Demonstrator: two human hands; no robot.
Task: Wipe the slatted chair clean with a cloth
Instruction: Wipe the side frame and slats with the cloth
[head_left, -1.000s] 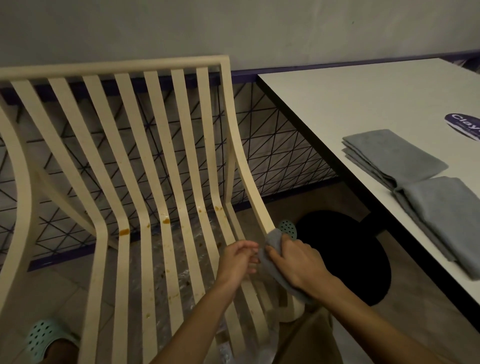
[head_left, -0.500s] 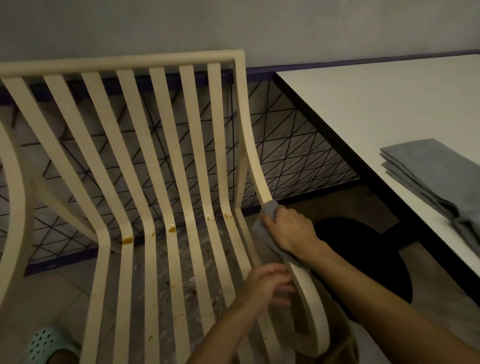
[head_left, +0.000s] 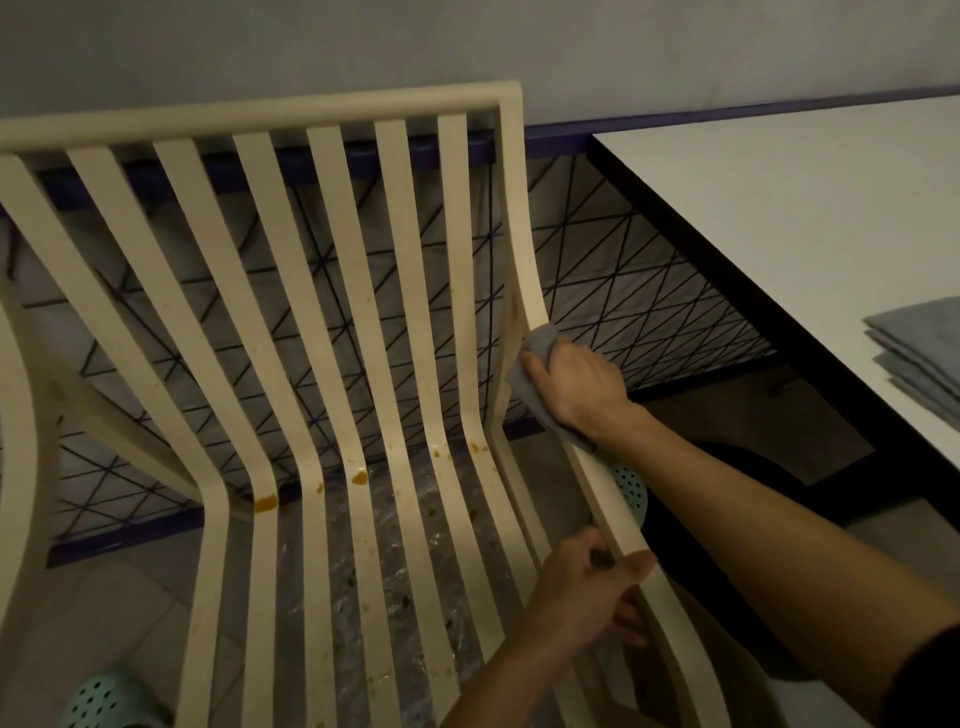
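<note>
I'm pressing the cloth (head_left: 540, 338), gripped in my right hand (head_left: 576, 387), on the right rail of the chair (head_left: 332, 104), my left hand (head_left: 582, 597) clutching that rail lower down, with most of the job left, I judge, as orange stains (head_left: 266, 502) are sitting on its middle slats

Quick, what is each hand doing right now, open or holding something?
Left hand: closed, gripping the chair's outer slat.
Right hand: closed, holding the grey cloth against that slat.

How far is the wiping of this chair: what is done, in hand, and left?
Done: the right side rail shows no stains. In hand: the right hand presses the cloth on it; the left hand grips it lower down. Left: orange stains at the bends of the middle slats.
</note>
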